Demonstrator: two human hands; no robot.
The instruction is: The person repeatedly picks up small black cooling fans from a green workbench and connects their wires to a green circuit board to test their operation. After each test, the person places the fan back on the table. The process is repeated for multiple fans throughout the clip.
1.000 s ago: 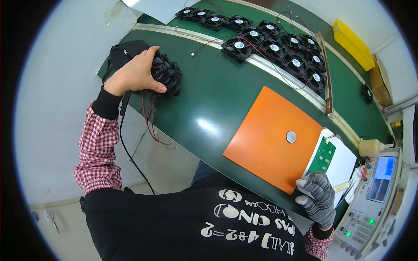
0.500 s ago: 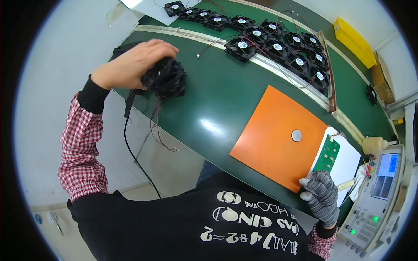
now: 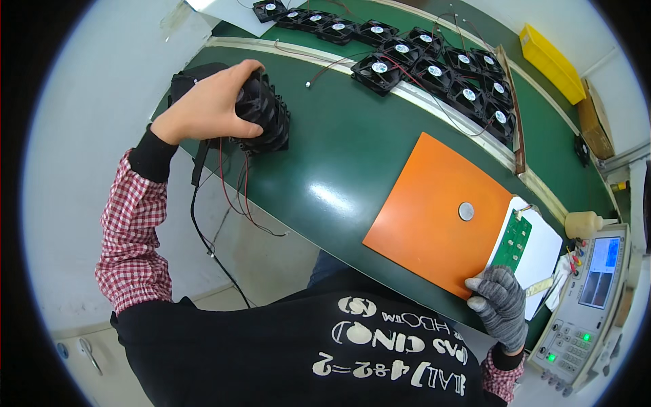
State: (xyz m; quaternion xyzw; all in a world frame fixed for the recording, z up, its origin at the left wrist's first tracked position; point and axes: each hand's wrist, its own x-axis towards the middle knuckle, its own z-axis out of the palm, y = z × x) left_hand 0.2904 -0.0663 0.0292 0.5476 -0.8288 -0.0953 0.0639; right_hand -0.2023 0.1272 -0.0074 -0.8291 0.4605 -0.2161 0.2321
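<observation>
Fans [image 3: 271,115] sit stacked at the left end of the tabletop [image 3: 319,142], left hand [image 3: 210,102] gripping them; its thumb [image 3: 244,129] just came into view, so probably steadier. Gloved right hand [image 3: 500,305]'s grip? Can't tell.

Light is reflected by the smooth, glossy counter [image 3: 319,163]; the stacked fans [image 3: 277,121] are framed in plastic; the glove [image 3: 503,305] is knitted in cloth; the bin [image 3: 553,64] is formed of smooth plastic.

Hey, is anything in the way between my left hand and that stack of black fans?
Nothing visible: your left hand is directly on the stack of black fans, gripping its left side. The thin wires dangle below, not between.
</observation>
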